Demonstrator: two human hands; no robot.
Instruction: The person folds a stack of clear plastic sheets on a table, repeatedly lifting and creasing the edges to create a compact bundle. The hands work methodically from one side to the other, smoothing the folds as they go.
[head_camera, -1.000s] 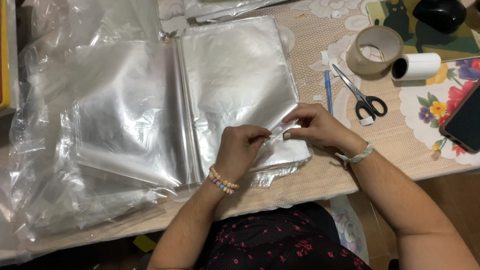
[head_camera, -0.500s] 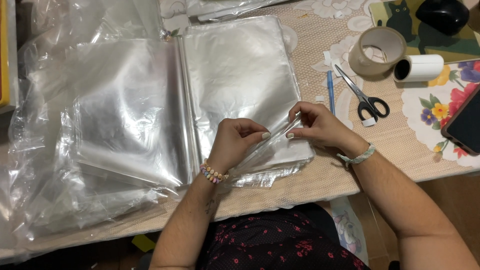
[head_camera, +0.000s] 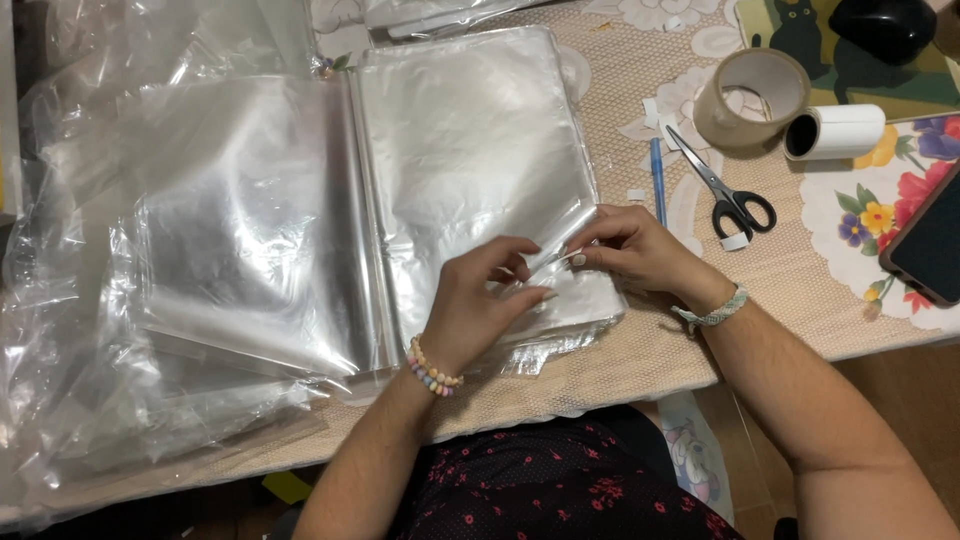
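Centre of frame: left hand (head_camera: 480, 300) and right hand (head_camera: 635, 248), fingertips of both pinching the near right corner of the top clear plastic sleeve (head_camera: 470, 170) on the right-hand stack; second stack of sleeves (head_camera: 240, 220) just beside, at left. Upper right, on the lace tablecloth (head_camera: 800, 270): scissors (head_camera: 725, 195), blue pen (head_camera: 658, 180), brown tape roll (head_camera: 752, 98), white roll (head_camera: 835, 131); dark phone (head_camera: 930, 245) at right edge

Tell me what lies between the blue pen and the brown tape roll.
In the head view, black-handled scissors lie between the blue pen and the brown tape roll, on the beige lace tablecloth.
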